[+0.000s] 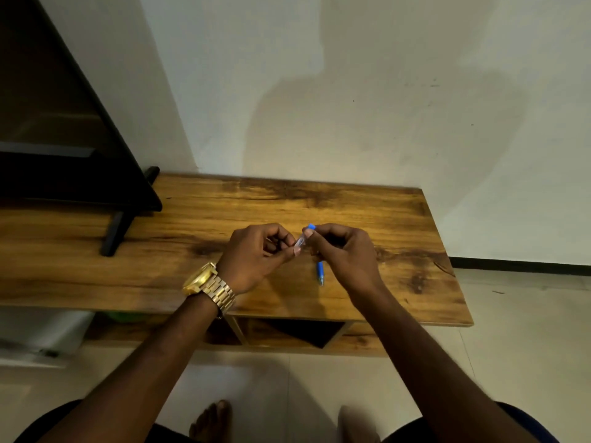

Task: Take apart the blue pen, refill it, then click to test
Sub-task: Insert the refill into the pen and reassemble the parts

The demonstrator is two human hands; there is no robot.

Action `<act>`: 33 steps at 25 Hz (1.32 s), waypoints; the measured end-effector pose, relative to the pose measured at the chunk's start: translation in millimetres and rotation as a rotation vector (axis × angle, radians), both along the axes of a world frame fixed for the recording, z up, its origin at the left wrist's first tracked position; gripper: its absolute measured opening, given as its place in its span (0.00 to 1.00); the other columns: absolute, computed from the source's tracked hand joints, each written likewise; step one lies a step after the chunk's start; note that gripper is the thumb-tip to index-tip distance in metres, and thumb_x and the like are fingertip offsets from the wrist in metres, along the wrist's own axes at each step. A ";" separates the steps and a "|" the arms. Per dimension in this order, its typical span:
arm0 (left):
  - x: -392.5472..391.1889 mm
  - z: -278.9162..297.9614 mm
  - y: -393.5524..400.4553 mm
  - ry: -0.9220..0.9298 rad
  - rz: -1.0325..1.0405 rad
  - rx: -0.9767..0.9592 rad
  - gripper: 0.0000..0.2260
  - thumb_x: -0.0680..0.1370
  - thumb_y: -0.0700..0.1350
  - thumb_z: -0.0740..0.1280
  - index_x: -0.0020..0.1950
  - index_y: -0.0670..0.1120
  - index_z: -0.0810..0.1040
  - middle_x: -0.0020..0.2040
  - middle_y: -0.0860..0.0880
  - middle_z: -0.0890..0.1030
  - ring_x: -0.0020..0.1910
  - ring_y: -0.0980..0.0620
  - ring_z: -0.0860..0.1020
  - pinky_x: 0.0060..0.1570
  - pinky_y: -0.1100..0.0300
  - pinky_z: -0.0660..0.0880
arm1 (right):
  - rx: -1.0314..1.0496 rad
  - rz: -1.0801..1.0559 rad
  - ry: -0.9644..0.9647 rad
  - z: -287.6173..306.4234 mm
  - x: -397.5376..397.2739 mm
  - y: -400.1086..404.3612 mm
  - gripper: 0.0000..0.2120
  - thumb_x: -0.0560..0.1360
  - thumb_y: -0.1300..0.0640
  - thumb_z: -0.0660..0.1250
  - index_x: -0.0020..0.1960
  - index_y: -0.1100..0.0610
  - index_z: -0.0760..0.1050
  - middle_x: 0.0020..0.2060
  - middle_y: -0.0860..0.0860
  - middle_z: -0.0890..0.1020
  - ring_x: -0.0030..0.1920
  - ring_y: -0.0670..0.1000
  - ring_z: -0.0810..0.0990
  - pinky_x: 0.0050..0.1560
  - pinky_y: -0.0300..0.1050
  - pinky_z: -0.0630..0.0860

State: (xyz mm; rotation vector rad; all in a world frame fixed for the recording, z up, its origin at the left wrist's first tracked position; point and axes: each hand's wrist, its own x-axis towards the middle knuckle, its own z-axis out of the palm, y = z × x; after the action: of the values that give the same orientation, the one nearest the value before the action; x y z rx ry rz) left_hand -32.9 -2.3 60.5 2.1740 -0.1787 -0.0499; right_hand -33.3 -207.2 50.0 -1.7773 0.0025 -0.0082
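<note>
Above the middle of the wooden table (367, 219), both hands hold a clear pen barrel (301, 242) with a blue click end at its far tip. My right hand (342, 251) pinches the barrel near that blue end. My left hand (256, 254) pinches the barrel's near, open end with thumb and forefinger; whether it also holds a small part is hidden by the fingers. A blue front section of the pen (320, 274) lies on the table just under my right hand, partly covered by it.
A black TV (64, 123) on a black stand foot (115, 231) fills the table's left. A white wall runs behind. The table's right edge (447, 257) drops to tiled floor. Open shelf compartments (297, 332) sit below the front edge. My feet show at the bottom.
</note>
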 end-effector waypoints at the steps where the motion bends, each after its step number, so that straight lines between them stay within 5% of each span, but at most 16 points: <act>1: 2.0 2.4 -0.5 -0.010 -0.018 -0.002 0.05 0.76 0.49 0.80 0.49 0.52 0.87 0.42 0.54 0.88 0.41 0.59 0.86 0.44 0.62 0.83 | 0.026 -0.003 0.001 2.4 2.6 -4.2 0.04 0.79 0.55 0.79 0.52 0.55 0.90 0.42 0.51 0.91 0.41 0.47 0.89 0.44 0.42 0.85; 5: 12.2 -3.7 -4.6 -0.024 -0.064 -0.009 0.06 0.77 0.51 0.78 0.52 0.54 0.88 0.44 0.57 0.87 0.45 0.58 0.86 0.48 0.55 0.85 | 0.214 0.086 0.118 4.1 20.7 -22.7 0.06 0.79 0.60 0.77 0.53 0.63 0.88 0.48 0.58 0.91 0.43 0.50 0.87 0.45 0.44 0.83; 10: 14.9 -13.2 -5.6 0.015 -0.040 -0.053 0.06 0.77 0.51 0.78 0.53 0.56 0.88 0.48 0.58 0.89 0.47 0.59 0.87 0.45 0.51 0.87 | 0.104 0.085 0.058 -0.5 25.9 -28.1 0.05 0.80 0.58 0.77 0.51 0.60 0.89 0.45 0.53 0.91 0.42 0.50 0.87 0.45 0.43 0.82; 14: 17.7 -17.2 -3.4 0.025 0.001 -0.038 0.05 0.78 0.50 0.78 0.53 0.54 0.88 0.48 0.58 0.89 0.46 0.61 0.87 0.45 0.55 0.86 | 0.115 -0.110 0.060 2.2 38.6 -41.5 0.05 0.80 0.56 0.77 0.52 0.58 0.89 0.42 0.53 0.90 0.41 0.52 0.86 0.46 0.48 0.84; 16: 20.6 -16.5 1.8 0.039 0.055 -0.080 0.06 0.78 0.49 0.77 0.54 0.53 0.88 0.47 0.56 0.89 0.46 0.59 0.87 0.46 0.53 0.87 | -0.124 -0.104 0.124 2.1 44.5 -62.7 0.05 0.79 0.54 0.78 0.51 0.55 0.90 0.42 0.51 0.91 0.43 0.52 0.88 0.49 0.51 0.86; 19: 23.8 -16.7 6.2 0.036 0.112 -0.079 0.06 0.77 0.49 0.78 0.54 0.52 0.88 0.46 0.56 0.88 0.46 0.58 0.87 0.48 0.51 0.87 | -0.552 -0.007 0.210 -7.9 44.8 -79.1 0.05 0.78 0.53 0.79 0.53 0.52 0.91 0.46 0.49 0.91 0.46 0.44 0.87 0.48 0.39 0.83; 25: 23.3 -18.0 -2.5 0.078 0.087 -0.082 0.06 0.77 0.50 0.78 0.53 0.52 0.88 0.46 0.55 0.88 0.47 0.56 0.87 0.48 0.52 0.86 | -0.668 0.026 0.259 -21.7 51.6 -76.0 0.07 0.76 0.52 0.82 0.53 0.52 0.91 0.45 0.46 0.90 0.43 0.39 0.82 0.39 0.27 0.73; 28: 23.2 -18.5 -6.5 0.084 0.056 -0.060 0.07 0.78 0.51 0.77 0.54 0.53 0.88 0.47 0.56 0.89 0.48 0.59 0.86 0.46 0.63 0.80 | -0.649 -0.018 0.234 -19.1 47.1 -77.5 0.08 0.75 0.50 0.82 0.53 0.51 0.91 0.42 0.43 0.88 0.43 0.39 0.83 0.45 0.30 0.80; 30: 22.1 -17.2 -7.6 0.082 0.058 -0.066 0.07 0.78 0.51 0.77 0.55 0.53 0.88 0.48 0.57 0.89 0.48 0.60 0.86 0.45 0.68 0.78 | -0.434 -0.146 0.178 -15.2 47.3 -76.5 0.10 0.78 0.46 0.79 0.54 0.51 0.90 0.44 0.45 0.89 0.43 0.43 0.87 0.54 0.44 0.86; 33: 17.0 -9.9 -12.3 0.033 0.066 -0.092 0.07 0.79 0.51 0.76 0.56 0.56 0.88 0.48 0.60 0.88 0.49 0.65 0.85 0.45 0.74 0.76 | 0.617 -0.185 0.205 -10.9 49.3 -62.1 0.28 0.86 0.39 0.63 0.66 0.62 0.84 0.55 0.58 0.89 0.55 0.55 0.88 0.62 0.52 0.83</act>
State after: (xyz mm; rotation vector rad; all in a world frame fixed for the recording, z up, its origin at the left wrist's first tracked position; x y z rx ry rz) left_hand -16.0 -14.6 50.7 2.0842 -0.0893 -0.0391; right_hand 16.0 -269.3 39.1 -1.1494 0.2886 0.0382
